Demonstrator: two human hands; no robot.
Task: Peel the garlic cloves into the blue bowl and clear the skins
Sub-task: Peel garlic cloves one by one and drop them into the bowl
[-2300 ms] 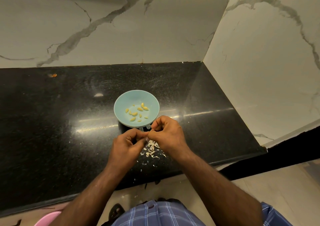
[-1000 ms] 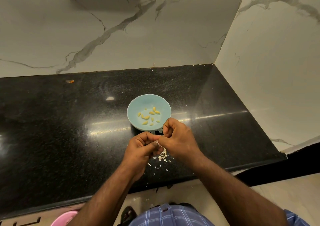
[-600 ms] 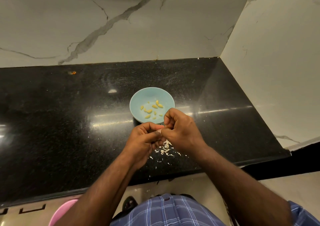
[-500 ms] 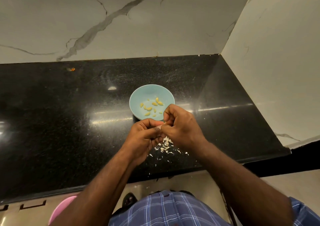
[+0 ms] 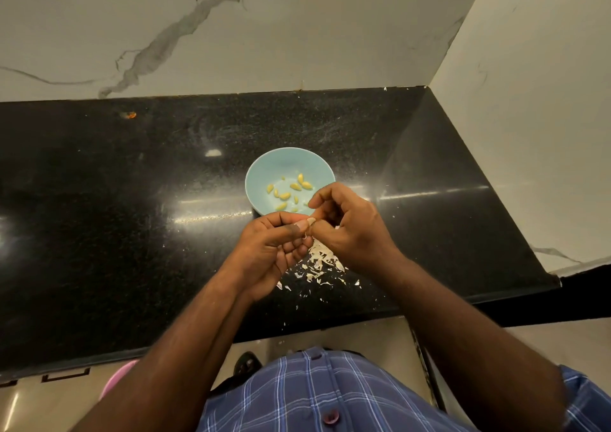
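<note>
Both hands, left hand (image 5: 271, 250) and right hand (image 5: 350, 230), pinch one garlic clove (image 5: 310, 222) in a clamped grip just short of the blue bowl (image 5: 264, 173), so skins (image 5: 319, 263) drop below onto the surface (image 5: 132, 216).

A polished black speckled granite countertop (image 5: 99, 233) is bounded at the rear and right by white grey-veined marble wall panels (image 5: 297, 28). A small orange scrap (image 5: 131, 114) is located on the countertop near its rear edge. A pink rounded plastic container (image 5: 115, 378) is partly visible below the countertop's front edge.

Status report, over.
Both hands pinching one garlic clove. Peeled cloves in blue bowl. Skins on counter, uncleared.
</note>
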